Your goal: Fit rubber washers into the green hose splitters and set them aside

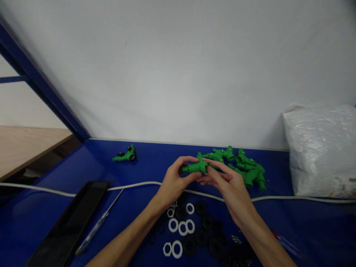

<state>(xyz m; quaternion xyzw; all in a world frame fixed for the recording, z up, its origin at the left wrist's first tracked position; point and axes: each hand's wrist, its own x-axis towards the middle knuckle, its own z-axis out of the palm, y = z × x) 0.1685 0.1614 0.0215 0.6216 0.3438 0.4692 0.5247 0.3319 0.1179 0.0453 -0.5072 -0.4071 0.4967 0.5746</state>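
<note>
A green plastic valve body with a side branch is held level above the blue table. My left hand grips its narrow end between thumb and fingers. At its wide collar on the right, my right hand has the thumb at the opening and the fingers behind. Whether something small sits in that opening cannot be made out. Behind my right hand lies a pile of similar green valve bodies. Below the hands are white rings, hexagonal white rings and black round parts.
A green valve with black parts lies at the back left. A dark flat device and a screwdriver lie at left. A white cable crosses the table. A plastic-wrapped package stands right, near a pen.
</note>
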